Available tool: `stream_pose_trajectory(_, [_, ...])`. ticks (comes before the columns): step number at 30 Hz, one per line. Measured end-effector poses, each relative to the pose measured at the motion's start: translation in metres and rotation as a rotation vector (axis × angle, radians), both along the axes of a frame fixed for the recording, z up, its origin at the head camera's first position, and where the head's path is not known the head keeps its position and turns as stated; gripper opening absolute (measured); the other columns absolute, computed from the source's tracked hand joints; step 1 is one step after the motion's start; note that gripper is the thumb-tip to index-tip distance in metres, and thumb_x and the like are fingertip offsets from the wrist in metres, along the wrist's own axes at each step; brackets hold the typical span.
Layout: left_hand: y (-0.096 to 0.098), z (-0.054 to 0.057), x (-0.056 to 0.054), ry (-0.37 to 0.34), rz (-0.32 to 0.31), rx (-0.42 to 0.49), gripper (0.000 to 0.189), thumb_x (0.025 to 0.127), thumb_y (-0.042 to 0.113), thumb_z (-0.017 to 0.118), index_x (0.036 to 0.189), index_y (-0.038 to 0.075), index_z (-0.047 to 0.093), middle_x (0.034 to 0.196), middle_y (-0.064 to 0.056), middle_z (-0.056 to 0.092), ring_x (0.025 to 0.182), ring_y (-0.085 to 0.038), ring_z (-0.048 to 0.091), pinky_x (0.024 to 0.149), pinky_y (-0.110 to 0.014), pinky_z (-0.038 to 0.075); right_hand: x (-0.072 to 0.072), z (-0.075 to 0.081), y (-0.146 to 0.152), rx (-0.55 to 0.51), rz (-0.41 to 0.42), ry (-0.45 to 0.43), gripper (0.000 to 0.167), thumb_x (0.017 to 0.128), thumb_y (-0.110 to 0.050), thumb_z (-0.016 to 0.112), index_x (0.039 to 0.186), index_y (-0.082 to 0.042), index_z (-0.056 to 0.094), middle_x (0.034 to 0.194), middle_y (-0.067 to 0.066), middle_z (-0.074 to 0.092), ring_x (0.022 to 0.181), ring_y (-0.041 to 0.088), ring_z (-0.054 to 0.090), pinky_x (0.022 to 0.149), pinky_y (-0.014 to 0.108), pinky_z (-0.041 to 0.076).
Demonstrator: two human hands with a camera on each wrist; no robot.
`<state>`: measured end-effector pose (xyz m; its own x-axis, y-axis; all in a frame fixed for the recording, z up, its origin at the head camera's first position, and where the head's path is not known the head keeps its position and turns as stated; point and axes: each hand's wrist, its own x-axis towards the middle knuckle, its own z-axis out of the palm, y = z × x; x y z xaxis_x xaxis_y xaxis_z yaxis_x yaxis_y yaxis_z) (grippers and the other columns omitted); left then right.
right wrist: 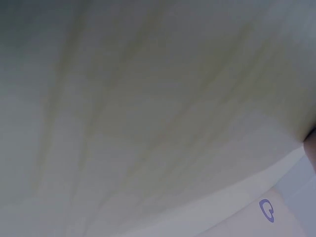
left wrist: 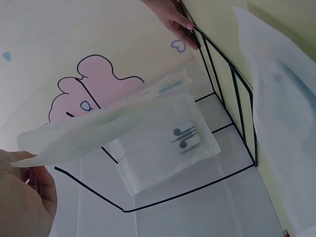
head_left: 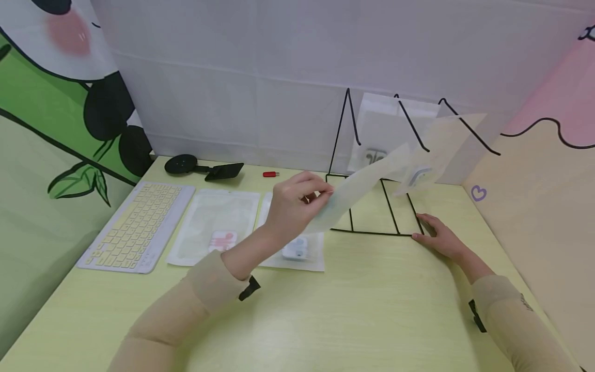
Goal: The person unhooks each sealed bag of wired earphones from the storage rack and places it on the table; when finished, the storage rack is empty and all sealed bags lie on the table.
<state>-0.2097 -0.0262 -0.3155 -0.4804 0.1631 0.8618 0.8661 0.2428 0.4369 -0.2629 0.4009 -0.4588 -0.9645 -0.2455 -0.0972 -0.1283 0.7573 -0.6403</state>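
Left hand raised above the desk, fingers pinched shut on the near end of a translucent earphone packet, held tilted over the black wire rack near the far right corner. Right hand flat, fingers straight, pressing the rack's front right corner. Second earphone packet leaning inside the rack.

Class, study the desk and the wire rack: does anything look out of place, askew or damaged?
Nothing looks damaged or spilled. The left hand pinches a clear packet slanting over the wire rack, not yet seated. The right hand rests at the rack's front corner. One packet in the rack leans back.
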Motion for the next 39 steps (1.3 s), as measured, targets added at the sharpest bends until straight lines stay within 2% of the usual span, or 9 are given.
stream_pose_trajectory(6, [-0.014,-0.001,0.007,-0.066,-0.001,0.024,0.007,0.079,-0.001,0.072,0.08,0.006,0.075,0.077,-0.004,0.068,0.059,-0.008,0.058,0.053,-0.019,0.05,0.0,0.0,-0.001,-0.011,0.004,0.0,0.079,0.091,-0.036,0.062,0.15,-0.004,0.02,0.152,0.029,0.012,0.138,0.051,0.008,0.107,0.067,0.009])
stream_pose_trajectory(12, [-0.036,-0.007,0.014,-0.169,0.041,0.04,0.007,0.08,0.004,0.073,0.082,0.009,0.075,0.078,0.0,0.069,0.064,-0.008,0.062,0.054,-0.026,0.054,-0.001,-0.004,-0.001,0.0,0.011,0.014,0.079,0.09,-0.036,0.063,0.149,-0.004,0.021,0.152,0.028,0.014,0.138,0.05,0.009,0.107,0.066,0.01])
stream_pose_trajectory(17, [-0.054,-0.012,0.02,-0.276,0.089,0.034,0.005,0.081,0.008,0.073,0.085,0.011,0.075,0.079,0.001,0.071,0.062,-0.007,0.063,0.053,-0.022,0.052,-0.002,-0.006,0.001,-0.004,0.005,0.022,0.079,0.089,-0.036,0.064,0.149,-0.005,0.022,0.152,0.028,0.014,0.138,0.051,0.01,0.107,0.067,0.01])
stream_pose_trajectory(21, [-0.066,-0.015,0.026,-0.331,0.122,0.001,0.004,0.082,0.011,0.074,0.086,0.011,0.075,0.074,0.003,0.071,0.061,-0.006,0.062,0.052,-0.019,0.05,-0.002,-0.006,0.003,-0.012,0.004,0.023,0.079,0.089,-0.035,0.064,0.149,-0.004,0.023,0.152,0.029,0.015,0.138,0.051,0.01,0.107,0.067,0.01])
stream_pose_trajectory(26, [-0.08,-0.02,0.032,-0.361,0.154,-0.05,0.008,0.082,0.013,0.074,0.089,0.013,0.071,0.076,0.004,0.071,0.064,-0.005,0.064,0.053,-0.019,0.05,-0.001,-0.003,0.002,-0.001,0.002,0.021,0.079,0.09,-0.036,0.064,0.149,-0.004,0.022,0.152,0.029,0.015,0.138,0.051,0.01,0.107,0.067,0.01])
stream_pose_trajectory(32, [-0.101,-0.021,0.045,-0.391,0.163,-0.118,0.034,0.082,0.008,0.073,0.113,0.014,0.06,0.079,-0.002,0.071,0.066,-0.007,0.064,0.056,-0.016,0.051,0.0,0.0,0.0,0.017,0.002,0.015,0.079,0.091,-0.037,0.062,0.149,-0.003,0.021,0.152,0.029,0.014,0.137,0.052,0.01,0.107,0.067,0.01])
stream_pose_trajectory(35, [-0.111,-0.022,0.052,-0.365,0.183,-0.164,0.042,0.081,0.005,0.073,0.118,0.016,0.058,0.08,-0.001,0.07,0.066,-0.005,0.062,0.057,-0.014,0.051,0.0,0.0,0.0,0.023,0.002,0.017,0.079,0.091,-0.037,0.062,0.149,-0.003,0.021,0.152,0.029,0.014,0.137,0.051,0.01,0.107,0.067,0.01])
stream_pose_trajectory(39, [-0.126,-0.025,0.059,-0.268,0.18,-0.212,0.044,0.079,-0.004,0.072,0.118,0.015,0.065,0.087,-0.002,0.07,0.067,-0.004,0.056,0.059,-0.012,0.05,-0.001,0.0,0.0,0.023,0.004,0.015,0.079,0.09,-0.038,0.062,0.149,-0.004,0.022,0.152,0.029,0.014,0.137,0.051,0.01,0.107,0.067,0.01])
